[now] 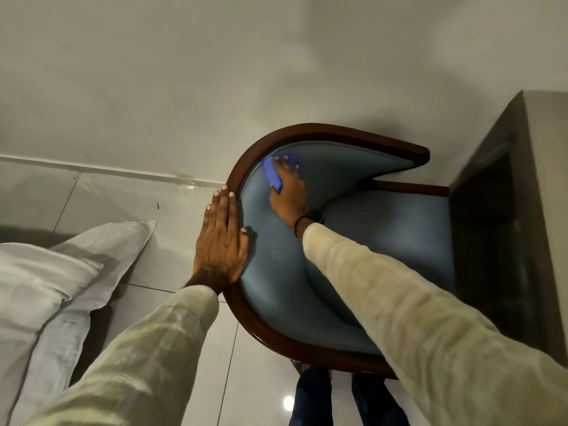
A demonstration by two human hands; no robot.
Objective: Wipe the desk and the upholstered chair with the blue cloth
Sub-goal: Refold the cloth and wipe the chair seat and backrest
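Observation:
The upholstered chair [276, 272] has blue-grey padding and a curved dark wooden rim, and I see it from above. My right hand [289, 192] presses the blue cloth [272, 172] flat against the inner padding of the curved backrest, near its far end. My left hand [219, 241] lies flat with fingers together on the wooden rim and outer side of the backrest, its thumb on the padding. The desk [538, 210] stands at the right, and the chair's seat is pushed up to its dark opening.
A bed with white pillows [61, 272] fills the lower left. Glossy pale floor tiles [172, 192] lie between the bed and the chair. A plain wall [246, 72] stands behind the chair. My legs in dark trousers [316, 398] show below the chair.

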